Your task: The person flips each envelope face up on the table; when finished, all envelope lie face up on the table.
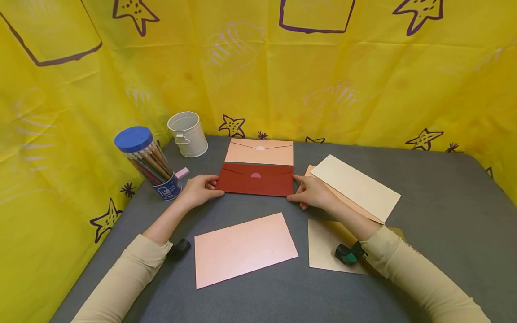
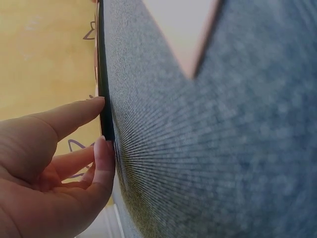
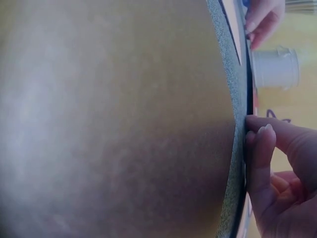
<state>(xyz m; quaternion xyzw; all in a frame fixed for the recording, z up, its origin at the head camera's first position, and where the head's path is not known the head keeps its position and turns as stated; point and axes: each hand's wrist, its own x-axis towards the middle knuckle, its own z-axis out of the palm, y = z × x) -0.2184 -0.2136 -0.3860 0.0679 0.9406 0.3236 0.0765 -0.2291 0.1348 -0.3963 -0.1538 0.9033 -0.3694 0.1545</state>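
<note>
A dark red envelope [image 1: 272, 183] with a round pink seal lies just in front of a peach envelope [image 1: 246, 154] that has a pale seal. At its left end, my left hand [image 1: 198, 190] pinches the red envelope between thumb and fingers. The right hand [image 1: 317, 194] grips the opposite end the same way. Seen from the left wrist, that hand's thumb [image 2: 81, 115] touches the envelope's thin dark edge. From the right wrist, fingers of the right hand [image 3: 285, 173] meet the edge too, while a large blurred envelope fills much of the view.
Nearer me lies a pink envelope [image 1: 244, 251]. On the right, a cream envelope [image 1: 359, 186] overlaps a peach one, and a gold-beige envelope [image 1: 323, 251] lies under the right forearm. A pencil tub [image 1: 167, 188], a pink block [image 1: 182, 173] and a white bucket [image 1: 194, 139] stand left.
</note>
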